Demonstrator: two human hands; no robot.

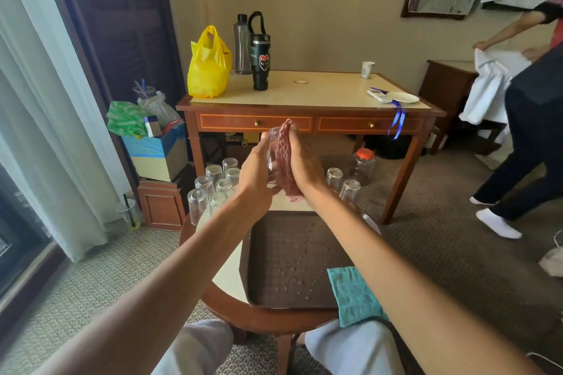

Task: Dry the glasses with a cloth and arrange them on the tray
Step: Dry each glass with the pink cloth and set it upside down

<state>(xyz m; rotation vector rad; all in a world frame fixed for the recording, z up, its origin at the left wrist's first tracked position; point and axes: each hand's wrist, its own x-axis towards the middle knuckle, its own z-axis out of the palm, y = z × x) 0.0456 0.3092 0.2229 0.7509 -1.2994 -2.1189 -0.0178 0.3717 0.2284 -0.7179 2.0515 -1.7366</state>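
Gripped sideways in the left hand (pixel 255 175), fingers (pixel 262 148) curled round its wall: one glass (pixel 272 158), raised at twelve o'clock beyond the tray (pixel 259 289), likely for turning its mouth toward the pink cloth (pixel 285 155). Bunched against that glass by the right hand (pixel 306 172), fingertips clenched over the cloth's top edge; probably pressed there for wiping rim and wall, though impossible to tell how far inside. Standing mouth-down on the round table (pixel 231 274), presumably for draining: seven glasses (pixel 217 184) at eleven o'clock of the tray, two glasses (pixel 349 190) at one o'clock, perhaps another hidden behind the right forearm (pixel 359 240). Ten counted, including the one in hand. Kept nearest the body for easy reach: one tray, dotted with water drops, bearing no glass yet, so arranging judged not begun. Draped over its five o'clock corner: one teal cloth (pixel 353 292), touched by neither hand, seemingly a spare. Two cloths in all.
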